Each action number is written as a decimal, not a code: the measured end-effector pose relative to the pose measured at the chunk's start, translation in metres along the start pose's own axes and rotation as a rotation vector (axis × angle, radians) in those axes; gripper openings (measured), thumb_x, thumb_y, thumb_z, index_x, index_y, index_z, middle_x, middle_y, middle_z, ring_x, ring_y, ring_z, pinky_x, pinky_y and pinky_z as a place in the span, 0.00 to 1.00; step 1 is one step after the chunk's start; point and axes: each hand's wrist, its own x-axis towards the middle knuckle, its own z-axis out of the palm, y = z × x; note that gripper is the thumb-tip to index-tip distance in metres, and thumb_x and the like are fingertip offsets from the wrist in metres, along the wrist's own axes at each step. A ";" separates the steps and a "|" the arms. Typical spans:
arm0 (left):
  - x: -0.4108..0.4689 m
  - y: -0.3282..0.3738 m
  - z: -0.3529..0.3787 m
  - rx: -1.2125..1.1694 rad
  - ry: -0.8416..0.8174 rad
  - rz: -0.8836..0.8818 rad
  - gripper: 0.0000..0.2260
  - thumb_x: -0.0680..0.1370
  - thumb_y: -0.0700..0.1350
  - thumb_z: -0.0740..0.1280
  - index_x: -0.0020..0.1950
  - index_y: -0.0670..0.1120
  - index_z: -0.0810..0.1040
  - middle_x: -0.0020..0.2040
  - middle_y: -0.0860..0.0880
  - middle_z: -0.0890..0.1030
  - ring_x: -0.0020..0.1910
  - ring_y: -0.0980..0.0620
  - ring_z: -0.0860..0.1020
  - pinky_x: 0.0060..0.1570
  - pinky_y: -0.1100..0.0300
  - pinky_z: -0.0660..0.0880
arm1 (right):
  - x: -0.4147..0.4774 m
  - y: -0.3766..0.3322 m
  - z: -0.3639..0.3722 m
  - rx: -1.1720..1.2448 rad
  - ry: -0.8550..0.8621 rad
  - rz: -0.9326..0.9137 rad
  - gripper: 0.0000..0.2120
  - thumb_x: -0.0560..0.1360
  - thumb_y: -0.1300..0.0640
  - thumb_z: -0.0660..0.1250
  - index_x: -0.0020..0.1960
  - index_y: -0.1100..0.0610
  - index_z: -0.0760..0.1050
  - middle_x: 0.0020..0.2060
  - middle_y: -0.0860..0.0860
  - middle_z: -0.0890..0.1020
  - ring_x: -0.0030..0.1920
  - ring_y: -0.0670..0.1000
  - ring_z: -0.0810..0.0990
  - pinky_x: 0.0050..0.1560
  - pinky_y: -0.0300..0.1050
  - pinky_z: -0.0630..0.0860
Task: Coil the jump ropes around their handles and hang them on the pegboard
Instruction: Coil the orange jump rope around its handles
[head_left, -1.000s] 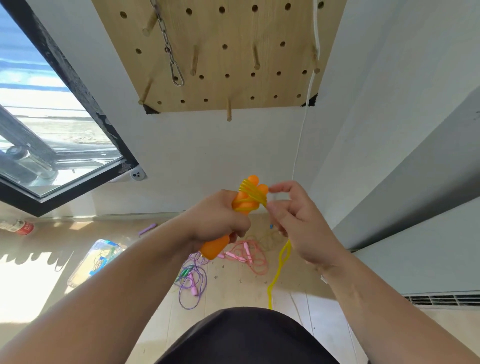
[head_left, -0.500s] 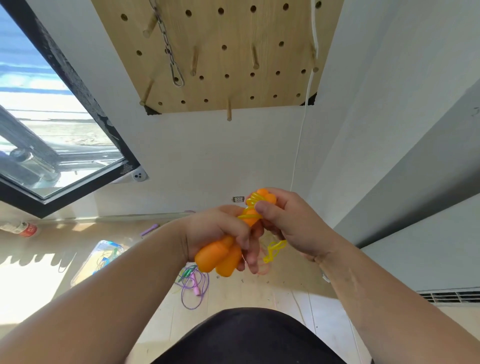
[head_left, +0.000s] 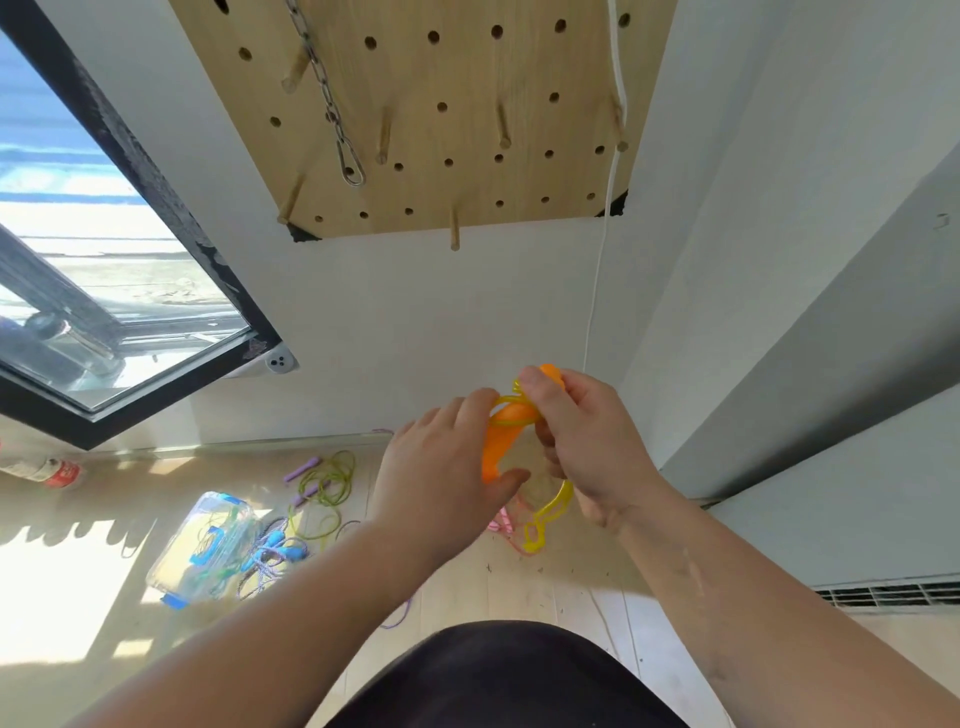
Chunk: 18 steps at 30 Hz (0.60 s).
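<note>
Head camera, nearest first: my dark top filled the bottom edge, and both forearms reached up toward the middle of the frame. My left hand gripped the pair of orange handles, thumb under their lower end and fingers curled over the upper part. My right hand pinched the yellow rope against the handles' top end, thumb pressed over the few turns wound there. A loose length of that rope hung in a loop under my right palm, so I judged this coil only partly done.

Beyond my hands the floor held the rest of the work. A pink jump rope lay just behind the dangling loop. A green rope with purple handles sprawled left of centre, and a blue-handled rope lay beside a clear plastic box at lower left. All of these lay loose and uncoiled.

Farthest off, the pegboard hung at top centre with its wooden pegs. Only a chain and a white cord hung there, and no jump rope that I could see. By my reckoning nothing was hung yet: this rope needed finishing and hanging, then the others.
</note>
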 end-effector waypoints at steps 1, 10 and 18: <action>0.001 -0.002 0.003 0.086 0.004 0.027 0.31 0.66 0.63 0.78 0.62 0.49 0.73 0.48 0.52 0.83 0.45 0.48 0.83 0.42 0.55 0.74 | -0.001 -0.002 0.002 0.058 -0.007 0.036 0.19 0.80 0.46 0.68 0.35 0.53 0.68 0.23 0.47 0.63 0.24 0.48 0.58 0.26 0.41 0.57; 0.033 0.000 -0.014 -0.053 -0.176 -0.157 0.15 0.68 0.48 0.72 0.43 0.49 0.66 0.34 0.53 0.72 0.34 0.46 0.74 0.32 0.56 0.65 | -0.005 0.000 0.002 0.008 -0.086 -0.081 0.23 0.77 0.40 0.63 0.67 0.51 0.72 0.28 0.49 0.66 0.30 0.48 0.64 0.33 0.43 0.62; 0.038 -0.007 -0.017 -0.690 -0.345 -0.427 0.22 0.57 0.45 0.75 0.45 0.37 0.74 0.35 0.39 0.76 0.34 0.37 0.81 0.36 0.38 0.80 | -0.015 -0.003 -0.019 -0.332 -0.105 -0.187 0.32 0.83 0.51 0.62 0.82 0.48 0.51 0.28 0.48 0.71 0.35 0.44 0.73 0.42 0.32 0.71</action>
